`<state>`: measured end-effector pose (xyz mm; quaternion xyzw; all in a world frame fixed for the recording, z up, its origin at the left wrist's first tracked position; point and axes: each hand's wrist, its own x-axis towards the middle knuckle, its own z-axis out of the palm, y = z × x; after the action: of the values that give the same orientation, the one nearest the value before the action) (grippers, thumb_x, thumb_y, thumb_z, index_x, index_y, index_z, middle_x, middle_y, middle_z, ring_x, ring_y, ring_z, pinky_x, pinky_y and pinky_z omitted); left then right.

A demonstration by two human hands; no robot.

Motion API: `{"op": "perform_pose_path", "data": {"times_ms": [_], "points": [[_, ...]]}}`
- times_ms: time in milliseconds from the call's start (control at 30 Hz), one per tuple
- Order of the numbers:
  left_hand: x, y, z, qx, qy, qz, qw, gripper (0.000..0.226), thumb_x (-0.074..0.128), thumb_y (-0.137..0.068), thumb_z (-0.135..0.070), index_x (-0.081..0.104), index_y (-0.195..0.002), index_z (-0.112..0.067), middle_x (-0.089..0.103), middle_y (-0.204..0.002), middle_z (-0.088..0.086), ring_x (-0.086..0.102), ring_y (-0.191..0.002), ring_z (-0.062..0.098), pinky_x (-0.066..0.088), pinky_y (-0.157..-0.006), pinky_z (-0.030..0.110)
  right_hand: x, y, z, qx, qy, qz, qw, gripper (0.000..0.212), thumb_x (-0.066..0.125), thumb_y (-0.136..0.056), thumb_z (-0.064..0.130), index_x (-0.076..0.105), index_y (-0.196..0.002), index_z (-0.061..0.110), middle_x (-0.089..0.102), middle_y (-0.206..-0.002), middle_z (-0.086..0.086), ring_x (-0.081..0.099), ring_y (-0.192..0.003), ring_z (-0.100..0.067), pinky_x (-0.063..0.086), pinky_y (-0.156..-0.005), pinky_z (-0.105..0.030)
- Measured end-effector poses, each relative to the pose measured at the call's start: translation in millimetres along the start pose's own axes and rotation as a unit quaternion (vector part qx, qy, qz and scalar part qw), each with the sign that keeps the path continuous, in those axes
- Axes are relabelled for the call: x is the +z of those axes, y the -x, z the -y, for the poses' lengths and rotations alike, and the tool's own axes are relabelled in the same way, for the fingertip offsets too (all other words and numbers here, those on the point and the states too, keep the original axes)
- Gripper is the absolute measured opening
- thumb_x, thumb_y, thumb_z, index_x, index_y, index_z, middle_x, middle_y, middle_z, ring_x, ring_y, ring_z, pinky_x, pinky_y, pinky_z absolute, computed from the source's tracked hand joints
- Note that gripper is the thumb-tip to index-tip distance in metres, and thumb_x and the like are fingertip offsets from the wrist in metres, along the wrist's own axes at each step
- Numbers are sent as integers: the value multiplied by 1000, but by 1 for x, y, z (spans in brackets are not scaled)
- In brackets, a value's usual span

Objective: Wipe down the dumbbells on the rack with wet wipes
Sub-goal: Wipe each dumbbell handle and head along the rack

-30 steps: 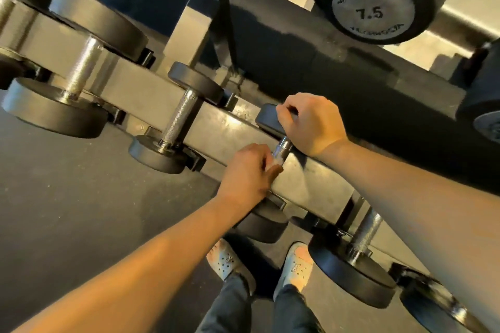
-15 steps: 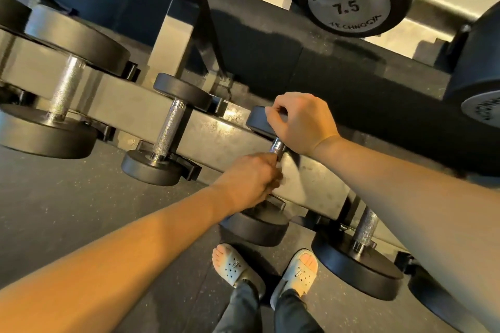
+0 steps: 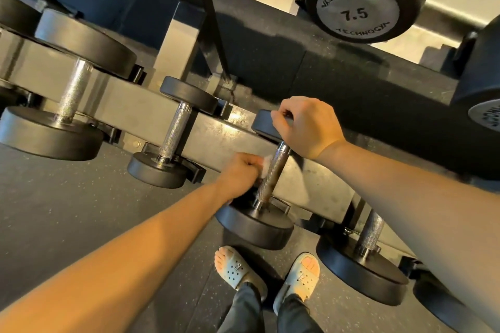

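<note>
**Item 1. Dumbbell in work** [image 3: 272,173]. Centre of frame, lying across the rack rail [image 3: 216,138], far head up and near head toward the bottom of the frame. The knurled handle is exposed between the two hands.

**Item 2. Right grip** [image 3: 308,127]. Upper right of centre, fingers curled over the rim of the far head. Judged purpose: to pin the dumbbell in its cradle so it does not roll or slide under the rubbing.

**Item 3. Left grip** [image 3: 238,173]. Just left of the handle, fingers closed round the wet wipe [image 3: 266,163], of which only a small white bunch shows. The wipe touches the handle's left side. Bunching it likely gives a firmer pad against the knurling.

**Item 4. Neighbouring stock.** Small dumbbell [image 3: 173,132] left of centre; large dumbbell [image 3: 73,92] far left; another dumbbell [image 3: 370,230] lower right; 7.5 dumbbell [image 3: 357,8] on the upper tier, top right. All are racked, none in hand.

**Item 5. Changes noted.** Half a second ago the left grip was wrapped over the handle, hiding most of it and the wipe. It has since come off to the left, baring nearly the whole handle. The right grip has kept its place on the far head.
</note>
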<state>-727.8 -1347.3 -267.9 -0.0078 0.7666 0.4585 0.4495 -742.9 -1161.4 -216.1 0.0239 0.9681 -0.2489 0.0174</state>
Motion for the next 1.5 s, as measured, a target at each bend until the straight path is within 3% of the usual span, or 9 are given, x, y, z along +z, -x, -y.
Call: {"op": "perform_pose_path", "data": {"times_ms": [133,400,533,633,933,1133,1267,1400,1500], "points": [[-13,-8,2,-84,-140,111,980,17,53,-93,-2,69,-87,-5,62,-82,12,58,-79,21,51,-77,36,-3,-1,2,13,17,21,1000,33,49,-101,41,61,-75,23,56,-70,6,56,-65,-12,55,-63,-35],[-28,10,-11,-4,-337,172,926,20,56,-92,-9,63,-74,-3,59,-70,8,54,-65,20,46,-62,36,-7,-2,8,29,54,43,997,32,48,-103,44,63,-83,24,59,-75,5,58,-69,-11,56,-67,-33],[-9,19,-9,35,-108,22,993,13,70,-95,-20,77,-89,-10,76,-86,2,67,-74,6,54,-71,24,-8,-3,7,23,51,46,997,33,47,-102,44,64,-84,22,59,-75,5,58,-69,-12,56,-66,-37],[16,21,-15,65,13,-110,992,9,72,-93,-20,68,-96,-12,69,-85,2,65,-76,11,49,-66,13,-9,-3,7,19,47,46,998,35,45,-102,45,64,-84,22,58,-75,5,57,-69,-12,56,-66,-39],[8,33,-12,3,-317,-22,948,24,63,-98,-27,61,-120,-19,56,-100,-4,58,-92,14,50,-82,26,-9,-3,7,19,42,61,997,34,44,-102,48,64,-87,24,58,-76,7,56,-70,-8,54,-65,-34],[11,6,-30,103,-202,-151,962,15,54,-99,-10,66,-104,-19,60,-94,-6,59,-91,13,40,-76,21,-9,-2,7,19,42,59,997,32,46,-101,46,65,-88,25,58,-78,7,57,-73,-10,56,-68,-36],[16,-20,-20,26,-229,-61,971,16,52,-94,-1,63,-89,-10,62,-92,7,63,-94,23,41,-73,26,-10,-3,7,15,37,69,997,31,47,-103,45,65,-89,24,58,-79,6,58,-74,-11,56,-68,-37],[4,-11,3,-7,-341,82,937,33,58,-99,-23,61,-131,-13,64,-125,7,60,-118,27,48,-96,32,-12,-3,7,14,31,79,996,35,44,-102,46,62,-84,22,57,-76,5,58,-71,-12,56,-68,-42],[-1,2,-1,55,-457,78,884,33,56,-99,-24,62,-129,-13,62,-123,8,58,-115,27,47,-100,37,-14,-1,9,17,39,81,996,39,39,-99,49,61,-83,22,57,-75,5,58,-71,-12,56,-68,-42]]}}
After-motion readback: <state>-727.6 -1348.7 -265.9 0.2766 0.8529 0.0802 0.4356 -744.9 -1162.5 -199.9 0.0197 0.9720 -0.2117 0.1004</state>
